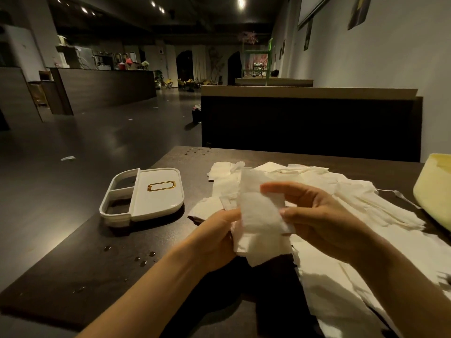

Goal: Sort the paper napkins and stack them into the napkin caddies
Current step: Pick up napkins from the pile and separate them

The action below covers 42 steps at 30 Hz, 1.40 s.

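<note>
Two bare forearms reach in from the bottom edge and meet over a dark wooden table (73, 252). Between them a folded white napkin (261, 215) is held up off the surface. The left hand (219, 236) has its fingers curled round the napkin's lower left edge, with what looks like a few more sheets tucked behind. The right hand (319, 215) pinches the right edge between thumb and fingers, the forefinger lying across the top. Both hands are closed on the paper. The napkin's long axis runs up and away from the viewer, leaning slightly left. Behind and to the right of the hands, a wide heap of loose napkins (346, 191) covers the table. A pale yellow container (434, 191) sits at the far right edge, partly out of view. The white caddy (148, 193), with a gold label frame on its lid and two open compartments at its left end, lies well to the left of the grip, nearer the left hand. A stacking move would likely carry the napkin leftward. Water drops (144, 261) dot the table between caddy and viewer, a risk to the paper.
</note>
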Available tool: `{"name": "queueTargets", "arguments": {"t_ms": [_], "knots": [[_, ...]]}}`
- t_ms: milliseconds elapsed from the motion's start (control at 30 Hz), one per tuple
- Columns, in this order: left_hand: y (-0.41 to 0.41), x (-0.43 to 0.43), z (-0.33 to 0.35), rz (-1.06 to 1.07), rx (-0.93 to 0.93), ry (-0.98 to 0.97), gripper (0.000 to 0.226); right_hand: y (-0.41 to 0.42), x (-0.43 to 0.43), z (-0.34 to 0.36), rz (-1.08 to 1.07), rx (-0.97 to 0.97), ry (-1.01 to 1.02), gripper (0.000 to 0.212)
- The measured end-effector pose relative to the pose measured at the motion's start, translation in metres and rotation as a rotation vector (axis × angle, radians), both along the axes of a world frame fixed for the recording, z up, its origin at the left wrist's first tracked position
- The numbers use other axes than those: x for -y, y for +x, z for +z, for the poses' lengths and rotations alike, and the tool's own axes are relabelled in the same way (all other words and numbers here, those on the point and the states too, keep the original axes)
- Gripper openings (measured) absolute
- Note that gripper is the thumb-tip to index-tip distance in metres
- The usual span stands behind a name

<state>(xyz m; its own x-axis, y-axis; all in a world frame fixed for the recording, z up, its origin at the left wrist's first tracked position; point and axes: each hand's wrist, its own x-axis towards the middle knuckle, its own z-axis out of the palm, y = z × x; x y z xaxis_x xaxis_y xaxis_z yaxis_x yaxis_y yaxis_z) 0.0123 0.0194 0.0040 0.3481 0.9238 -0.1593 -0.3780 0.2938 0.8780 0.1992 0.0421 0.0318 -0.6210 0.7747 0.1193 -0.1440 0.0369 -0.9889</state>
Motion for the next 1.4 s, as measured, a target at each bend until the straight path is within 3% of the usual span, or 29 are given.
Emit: {"name": "queueTargets", "arguments": {"t_ms": [100,200,367,433,533,667,800,967,1033,1133,1233,1400], "knots": [[-0.001,-0.001,0.003,0.008,0.008,-0.002,0.027,-0.009,0.001,-0.004,-0.149,0.287,0.156,0.042],[-0.003,-0.002,0.005,-0.012,0.053,-0.027,0.046,-0.013,0.003,-0.004,-0.156,0.310,0.200,0.046],[-0.004,0.000,0.001,0.036,-0.053,-0.002,0.038,-0.010,0.003,-0.001,-0.114,0.343,0.359,0.063],[-0.007,-0.001,0.002,0.099,-0.036,-0.004,0.023,-0.004,0.000,0.004,-0.246,0.330,0.435,0.053],[-0.012,-0.005,0.003,0.174,0.041,-0.041,0.024,0.015,-0.007,0.009,-0.420,0.462,0.550,0.029],[-0.015,-0.007,0.005,0.223,0.053,-0.056,0.025,0.036,-0.014,0.006,-0.238,0.767,0.474,0.018],[-0.015,-0.007,0.004,0.238,0.009,-0.050,0.029,0.046,-0.002,0.009,-0.217,0.766,0.397,0.016],[-0.016,-0.009,0.002,0.193,0.029,-0.006,0.026,0.063,0.039,0.007,-0.245,0.896,0.574,0.022],[-0.016,-0.008,0.002,0.178,0.030,-0.002,0.027,0.068,0.057,0.004,-0.172,0.971,0.589,0.029],[-0.014,-0.002,0.004,0.157,0.015,0.019,0.031,0.073,0.078,-0.003,-0.002,1.167,0.584,0.056],[-0.011,0.005,0.007,0.151,0.024,0.023,0.034,0.073,0.088,-0.008,0.067,1.210,0.578,0.074],[0.006,0.026,0.003,0.123,-0.038,0.016,0.021,0.071,0.091,-0.014,-0.028,1.207,0.779,0.052]]}}
